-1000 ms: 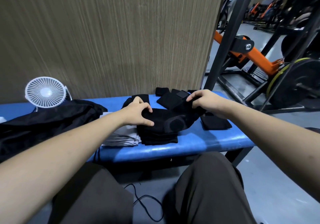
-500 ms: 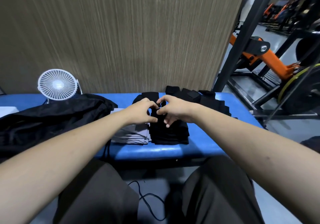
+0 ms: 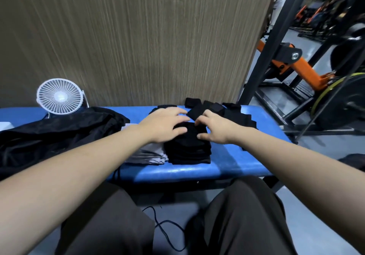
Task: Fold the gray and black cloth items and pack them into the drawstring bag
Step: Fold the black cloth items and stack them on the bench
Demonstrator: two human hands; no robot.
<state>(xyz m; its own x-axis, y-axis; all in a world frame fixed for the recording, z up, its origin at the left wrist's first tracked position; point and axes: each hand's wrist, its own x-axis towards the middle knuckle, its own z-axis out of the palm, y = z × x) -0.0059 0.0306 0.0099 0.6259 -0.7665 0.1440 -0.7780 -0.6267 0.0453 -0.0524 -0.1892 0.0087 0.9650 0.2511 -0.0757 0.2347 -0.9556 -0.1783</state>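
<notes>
- Hands first: left hand (image 3: 165, 125) is lying flat on top of the black stack (image 3: 188, 147), fingers spread & nearly straight, pressing down, gripping nothing.
- Right hand (image 3: 216, 129) is resting on the stack's right side, fingers loosely bent, tips touching the cloth; can't tell if any fold is being pinched.
- Gray stack (image 3: 147, 156) is sitting just left of the black one, touching it, partly hidden under the left forearm.
- More black pieces (image 3: 227, 112) are lying behind the hands, unfolded; edges hard to separate, black on black.
- Black bag (image 3: 59, 132) is slumping at left, cut off by the frame edge; drawstring not clear.
- Blue bench (image 3: 197, 170) is carrying it all; white fan (image 3: 59, 96) is standing at back left; wood-grain wall (image 3: 148, 37) behind; orange gym machine (image 3: 296, 65) at right.
</notes>
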